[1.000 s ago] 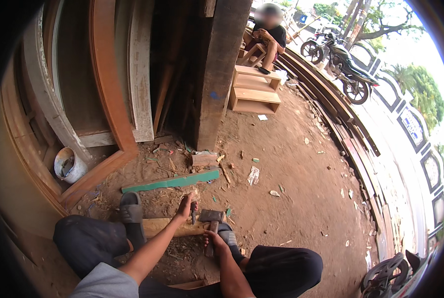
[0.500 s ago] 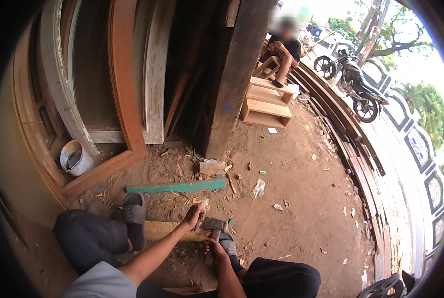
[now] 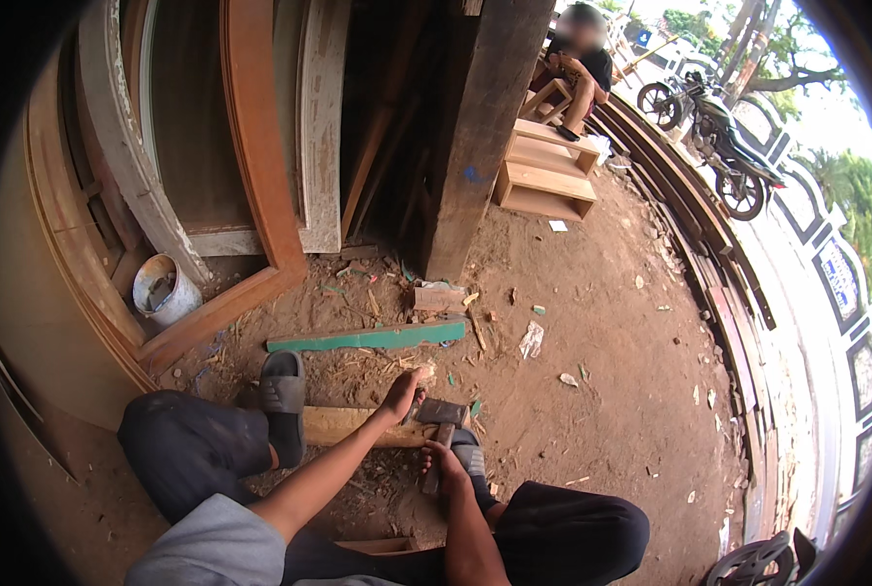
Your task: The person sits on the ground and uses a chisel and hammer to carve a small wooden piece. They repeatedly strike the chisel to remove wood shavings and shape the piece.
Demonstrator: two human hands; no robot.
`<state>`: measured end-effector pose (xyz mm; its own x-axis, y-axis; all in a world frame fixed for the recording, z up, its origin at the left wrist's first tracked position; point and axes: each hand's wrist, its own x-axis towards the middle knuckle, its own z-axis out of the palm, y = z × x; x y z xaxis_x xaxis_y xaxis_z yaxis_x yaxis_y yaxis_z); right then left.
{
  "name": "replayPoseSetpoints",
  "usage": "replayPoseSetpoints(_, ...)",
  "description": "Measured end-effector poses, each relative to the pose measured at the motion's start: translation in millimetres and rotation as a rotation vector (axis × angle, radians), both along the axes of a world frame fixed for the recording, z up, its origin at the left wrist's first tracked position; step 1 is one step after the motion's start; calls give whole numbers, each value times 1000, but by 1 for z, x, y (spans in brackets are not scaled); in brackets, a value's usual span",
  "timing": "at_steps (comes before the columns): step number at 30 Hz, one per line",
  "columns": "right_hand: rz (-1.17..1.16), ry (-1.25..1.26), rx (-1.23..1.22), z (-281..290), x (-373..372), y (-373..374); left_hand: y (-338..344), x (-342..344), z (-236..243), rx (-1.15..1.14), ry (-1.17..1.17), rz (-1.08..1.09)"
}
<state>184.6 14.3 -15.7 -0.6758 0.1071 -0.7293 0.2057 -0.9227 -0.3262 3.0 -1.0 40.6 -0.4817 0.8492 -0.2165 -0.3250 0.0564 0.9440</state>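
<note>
My left hand [image 3: 400, 396] is closed on an upright chisel [image 3: 426, 374] with a pale, frayed top and a dark lower part, over a pale wooden beam [image 3: 343, 427] lying crosswise between my sandalled feet. My right hand [image 3: 440, 464] grips the handle of a mallet [image 3: 441, 411]; its dark, blocky head rests by the beam's right end, just right of the chisel. The chisel's lower tip is hidden behind my left hand and the mallet. A green-edged plank [image 3: 363, 338] lies on the ground beyond the beam, among wood chips.
Door frames [image 3: 260, 156] lean at the left around a white bucket [image 3: 163, 303], beside a timber post [image 3: 465, 186]. A person [image 3: 582, 73] sits by small wooden shelves [image 3: 543, 186] at the back. Long planks [image 3: 700, 244] and motorbikes [image 3: 695, 127] line the right.
The whole scene has shifted right and slightly upward in the picture as the camera moved. My hands keep about the same places over the beam, still holding the chisel and mallet.
</note>
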Motion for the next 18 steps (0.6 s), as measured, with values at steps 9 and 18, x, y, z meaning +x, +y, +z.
replayPoseSetpoints(9, 10, -23, 41, 6, -1, 0, 1, -3, -9, 24, -40, 14)
replayPoseSetpoints(18, 15, -35, 66, -4, 2, 2, 2, 1, 2, -1, -38, 23)
